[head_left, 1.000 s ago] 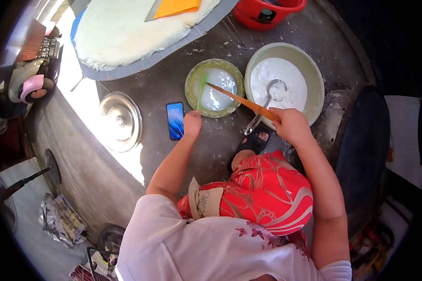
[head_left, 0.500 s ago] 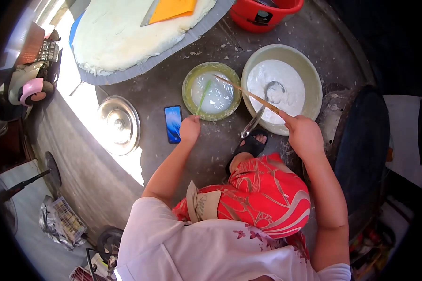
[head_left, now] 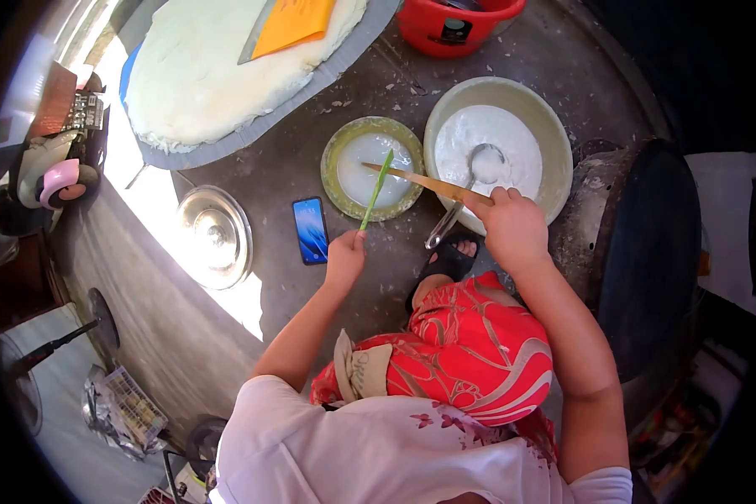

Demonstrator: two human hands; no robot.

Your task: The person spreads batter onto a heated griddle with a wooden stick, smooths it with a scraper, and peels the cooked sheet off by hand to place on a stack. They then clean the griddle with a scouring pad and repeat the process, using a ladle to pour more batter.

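My left hand (head_left: 345,259) is closed round the lower end of a thin green stick (head_left: 378,190), which points up over the small green bowl (head_left: 330,185) of milky liquid. In my right hand (head_left: 517,227) is a flat, tapered wooden stick (head_left: 433,184), gripped at its wide end. Its narrow tip reaches over the same bowl and overlaps the green stick in this view. Beside the bowl stands a larger pale tub (head_left: 560,172) of white batter. A metal ladle (head_left: 448,223) leans in that tub, its handle sticking out over the rim.
A phone (head_left: 310,229) with a lit screen lies left of the bowl, near a round metal lid (head_left: 215,237). Farther back are a big round board of white sheets (head_left: 227,76) with an orange-yellow scraper (head_left: 294,27), and a red basin (head_left: 458,34). A dark round plate (head_left: 651,260) stands at right.
The green stick has risen out of the milky liquid and now points more upright. My right hand and the wooden stick have moved left, bringing the two sticks across each other.
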